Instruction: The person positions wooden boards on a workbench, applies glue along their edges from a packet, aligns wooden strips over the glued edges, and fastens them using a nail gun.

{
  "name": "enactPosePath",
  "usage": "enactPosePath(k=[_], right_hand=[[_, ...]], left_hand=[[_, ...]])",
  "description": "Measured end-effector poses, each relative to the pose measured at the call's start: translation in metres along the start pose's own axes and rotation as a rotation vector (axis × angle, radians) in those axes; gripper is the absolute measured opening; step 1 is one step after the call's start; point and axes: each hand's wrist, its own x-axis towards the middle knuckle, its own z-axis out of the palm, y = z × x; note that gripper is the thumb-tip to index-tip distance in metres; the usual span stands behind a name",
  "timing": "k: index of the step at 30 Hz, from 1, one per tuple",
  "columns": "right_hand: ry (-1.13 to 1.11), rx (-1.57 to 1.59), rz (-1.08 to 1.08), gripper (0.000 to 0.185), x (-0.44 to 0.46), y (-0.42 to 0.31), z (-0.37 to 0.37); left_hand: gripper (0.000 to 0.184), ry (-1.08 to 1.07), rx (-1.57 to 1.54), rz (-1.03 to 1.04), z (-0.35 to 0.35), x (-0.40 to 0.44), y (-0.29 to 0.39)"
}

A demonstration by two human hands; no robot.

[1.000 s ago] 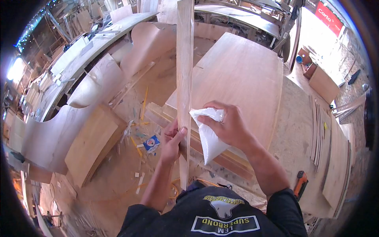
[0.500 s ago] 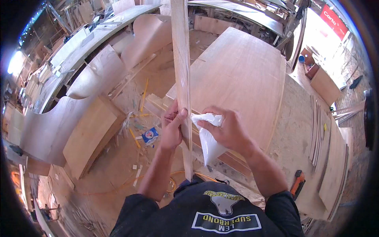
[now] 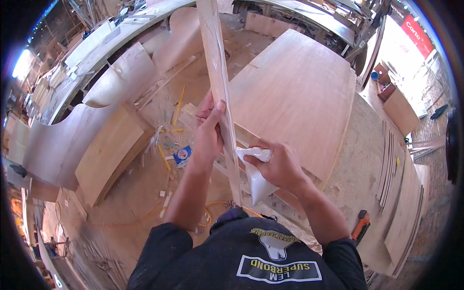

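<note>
My left hand (image 3: 209,128) is closed around a long, narrow wooden strip (image 3: 211,53), thumb on its face. The strip runs from the top of the view down to my waist, tilted a little. A thin pale line of glue shows along its right edge. In my right hand (image 3: 282,166) is a white plastic bag (image 3: 261,183), gathered and squeezed at the top, its lower end hanging in a point. The bag's upper left corner is at the strip's edge; whether it touches, I cannot tell.
A large plywood panel (image 3: 295,96) lies beyond my right hand. Curved wooden pieces (image 3: 113,150) stand at the left. A blue packet (image 3: 182,155) and scraps lie on the floor. An orange-and-black power tool (image 3: 361,225) rests at the right, near stacked thin boards (image 3: 408,217).
The strip's upper end has tilted to the left. My left hand sits higher along it, and my right hand with the bag is slightly lower and further right.
</note>
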Motion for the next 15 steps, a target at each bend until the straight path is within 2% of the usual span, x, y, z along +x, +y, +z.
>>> enactPosePath(k=[10, 15], right_hand=[[-0.069, -0.042, -0.012, 0.031, -0.013, 0.013, 0.018], [-0.104, -0.071, 0.033, 0.031, -0.019, 0.018, 0.025]], left_hand=[[0.022, 0.075, -0.076, 0.087, -0.014, 0.030, 0.016], [0.021, 0.026, -0.067, 0.110, -0.016, 0.040, 0.033]])
